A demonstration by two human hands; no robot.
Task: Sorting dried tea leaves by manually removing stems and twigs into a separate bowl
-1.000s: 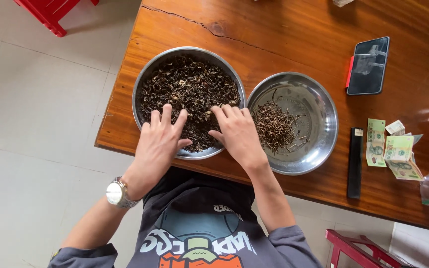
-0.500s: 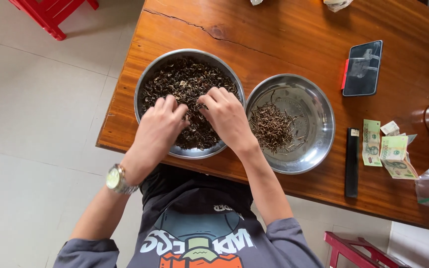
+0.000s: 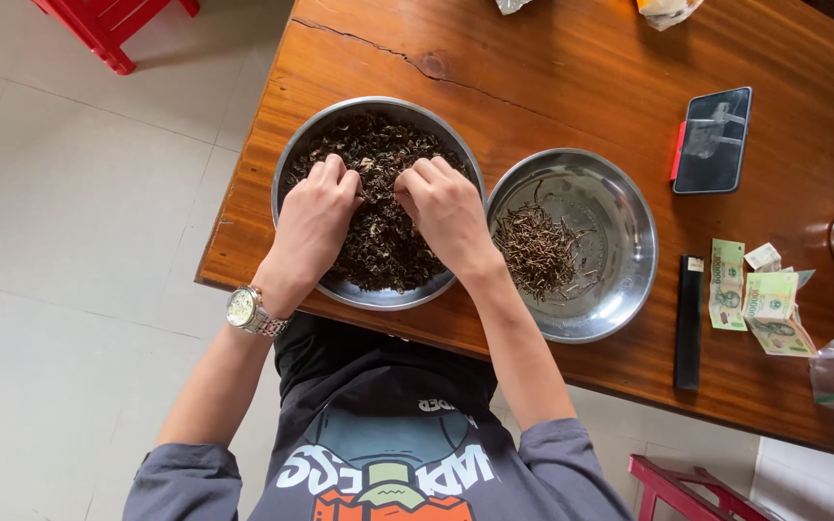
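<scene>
Both hands moved deeper, left hand (image 3: 313, 220) and right hand (image 3: 448, 210) pinching leaves (image 3: 378, 246) in bowl (image 3: 287, 164)

Top: dark grey short-sleeved T-shirt (image 3: 388, 425), sleeves ending above the elbows, forearms bare.
Print: large graphic on the shirt's chest (image 3: 388, 478), with bold white block lettering arched over a teal panel and an orange-and-green cartoon figure below.
Left wrist: round silver-coloured metal wristwatch (image 3: 243, 308) with a pale dial and a linked metal bracelet.
Left hand (image 3: 313, 224): bare, no rings visible.
Right hand (image 3: 448, 210): bare, wrist unadorned.
</scene>
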